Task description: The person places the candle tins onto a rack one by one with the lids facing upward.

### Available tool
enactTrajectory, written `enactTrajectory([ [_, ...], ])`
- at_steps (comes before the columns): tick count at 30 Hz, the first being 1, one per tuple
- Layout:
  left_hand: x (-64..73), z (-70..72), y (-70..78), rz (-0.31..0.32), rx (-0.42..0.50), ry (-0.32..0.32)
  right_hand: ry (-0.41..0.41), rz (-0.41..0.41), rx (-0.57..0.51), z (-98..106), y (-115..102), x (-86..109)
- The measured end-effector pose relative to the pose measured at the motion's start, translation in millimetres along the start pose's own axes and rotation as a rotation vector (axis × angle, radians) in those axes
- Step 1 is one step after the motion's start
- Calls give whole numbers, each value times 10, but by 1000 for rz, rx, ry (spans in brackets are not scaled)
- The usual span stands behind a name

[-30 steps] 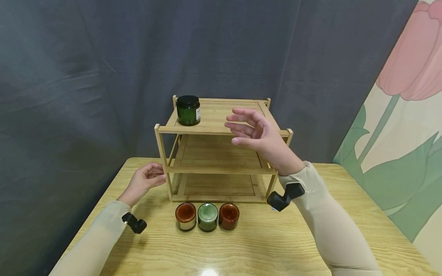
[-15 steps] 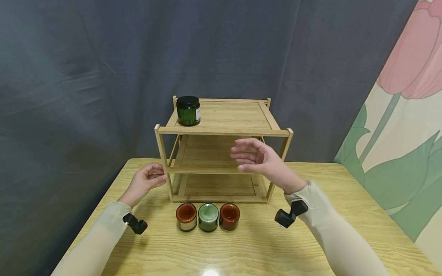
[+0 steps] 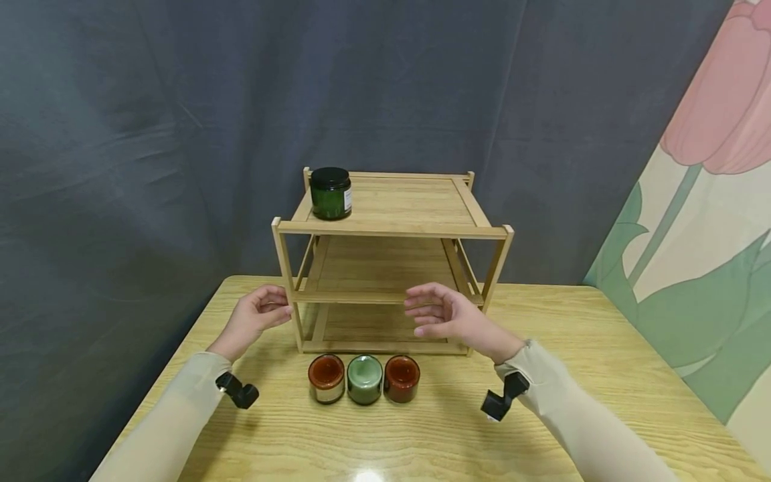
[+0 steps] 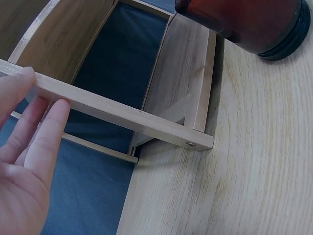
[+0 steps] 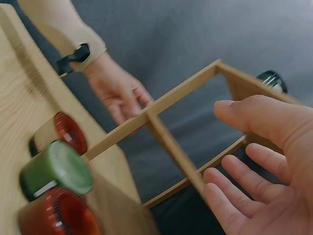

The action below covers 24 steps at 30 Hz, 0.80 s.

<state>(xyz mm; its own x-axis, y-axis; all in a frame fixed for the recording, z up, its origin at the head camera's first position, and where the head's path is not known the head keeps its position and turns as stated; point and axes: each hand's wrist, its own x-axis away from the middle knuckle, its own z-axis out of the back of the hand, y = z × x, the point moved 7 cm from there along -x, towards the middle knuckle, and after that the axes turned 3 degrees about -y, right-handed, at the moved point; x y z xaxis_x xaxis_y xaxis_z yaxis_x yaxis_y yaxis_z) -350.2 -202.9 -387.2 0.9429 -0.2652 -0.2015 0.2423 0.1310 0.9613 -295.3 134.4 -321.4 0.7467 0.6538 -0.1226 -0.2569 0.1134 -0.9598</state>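
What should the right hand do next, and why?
Probably lower the right hand to the rightmost brown jar: the hand is empty and near it, the left hand pinches the rack, and a dark green jar already stands on the top shelf.

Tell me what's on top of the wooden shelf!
On top of the wooden shelf, toward the left, stands one green jar with a black lid. The jar hides the spot under and just behind it, so I can't see there.
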Motion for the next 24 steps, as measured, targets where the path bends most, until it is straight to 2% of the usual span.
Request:
enactTrajectory([
  [17,-9,7,-7,1,-21,2,-92,-99,34,-95,764,115],
  [24,-1,16,-13,5,-13,0,-116,-155,38,-139,944,126],
])
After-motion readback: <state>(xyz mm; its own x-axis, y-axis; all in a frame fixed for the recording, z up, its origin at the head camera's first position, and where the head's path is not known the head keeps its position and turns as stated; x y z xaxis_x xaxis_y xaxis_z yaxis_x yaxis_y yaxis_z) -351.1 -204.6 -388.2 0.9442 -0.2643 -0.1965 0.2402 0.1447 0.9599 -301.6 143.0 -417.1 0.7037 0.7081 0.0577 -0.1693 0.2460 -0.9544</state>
